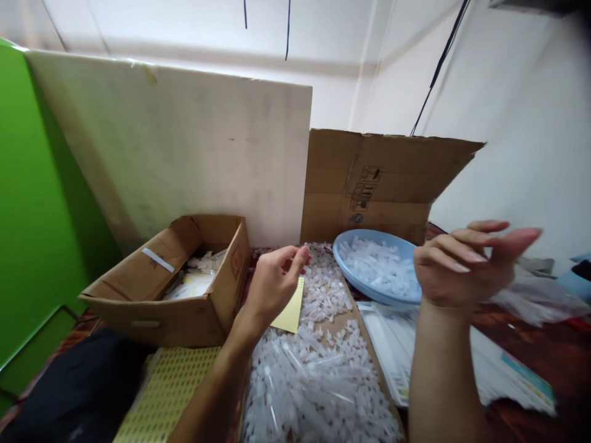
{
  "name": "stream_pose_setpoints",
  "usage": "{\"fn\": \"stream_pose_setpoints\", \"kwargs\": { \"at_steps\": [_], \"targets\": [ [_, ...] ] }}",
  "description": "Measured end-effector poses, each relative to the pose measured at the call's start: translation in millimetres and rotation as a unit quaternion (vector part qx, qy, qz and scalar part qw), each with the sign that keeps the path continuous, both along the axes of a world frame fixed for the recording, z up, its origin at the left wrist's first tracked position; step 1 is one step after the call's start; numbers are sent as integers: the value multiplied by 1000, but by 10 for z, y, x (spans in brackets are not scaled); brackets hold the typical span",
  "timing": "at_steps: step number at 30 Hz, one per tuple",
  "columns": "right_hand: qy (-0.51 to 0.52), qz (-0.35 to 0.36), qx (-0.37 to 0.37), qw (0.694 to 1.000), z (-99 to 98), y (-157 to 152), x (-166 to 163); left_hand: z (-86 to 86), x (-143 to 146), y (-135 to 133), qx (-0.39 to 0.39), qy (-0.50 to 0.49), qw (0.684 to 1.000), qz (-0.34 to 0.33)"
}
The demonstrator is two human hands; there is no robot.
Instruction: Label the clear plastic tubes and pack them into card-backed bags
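Apparently mid-work: many plastic pieces (pixel 318 381) remain loose; finished count unclear.
Left hand (pixel 277 277): fingertips together, contents indeterminable; 1 yellow sheet (pixel 289 315) beneath, pieces alongside. Right hand (pixel 462 267): fingers spread, apparently unloaded, beside blue basin (pixel 373 293).

Remote count, mine: two hands (pixel 277 278), one round blue basin (pixel 369 291), one open-topped carton (pixel 184 321) (small plastic pieces (pixel 323 387): uncountable).
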State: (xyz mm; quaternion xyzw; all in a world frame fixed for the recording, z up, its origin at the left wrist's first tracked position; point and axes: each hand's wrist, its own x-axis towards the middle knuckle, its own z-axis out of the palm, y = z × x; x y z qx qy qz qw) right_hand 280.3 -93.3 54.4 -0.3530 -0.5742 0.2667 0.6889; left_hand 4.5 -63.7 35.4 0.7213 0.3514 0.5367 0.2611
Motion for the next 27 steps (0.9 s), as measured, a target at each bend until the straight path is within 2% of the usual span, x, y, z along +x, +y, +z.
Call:
{"fn": "stream_pose_setpoints", "kwargs": {
  "at_steps": [2,3,4,5,6,7,8,9,11,15,18,20,24,27],
  "targets": [
    [3,-10,11,1000,-10,75,64,-78,27,-5,22,105,994,-25],
    [-7,-24,0,1000,-39,132,100,-127,32,-4,16,175,983,-59],
    [-43,-51,-29,997,-86,203,141,-184,33,0,-5,255,961,-106],
    [-106,-92,-81,987,-153,287,183,-248,38,6,-41,339,927,-159],
    [-196,-143,-151,958,-239,378,226,-319,51,14,-82,415,882,-206],
    [-301,-198,-232,904,-340,473,267,-395,74,23,-121,477,836,-241],
    [-390,-235,-311,834,-450,566,304,-473,111,32,-149,523,798,-259],
    [-423,-245,-356,796,-565,652,333,-549,160,38,-166,552,773,-265],
    [-454,-245,-407,754,-776,786,365,-690,282,41,-170,576,753,-270],
    [-482,-244,-446,714,-1005,900,352,-883,506,-10,-161,593,734,-290],
    [-504,-249,-445,697,-994,912,322,-977,597,-80,-138,602,736,-277],
    [-515,-252,-426,699,-935,908,287,-1038,629,-125,-120,613,733,-267],
    [-523,-231,-370,732,-772,866,152,-1111,650,-158,-104,616,742,-242],
    [-518,-191,-328,766,-657,801,17,-1061,623,-94,-118,609,751,-228]
  ]
}}
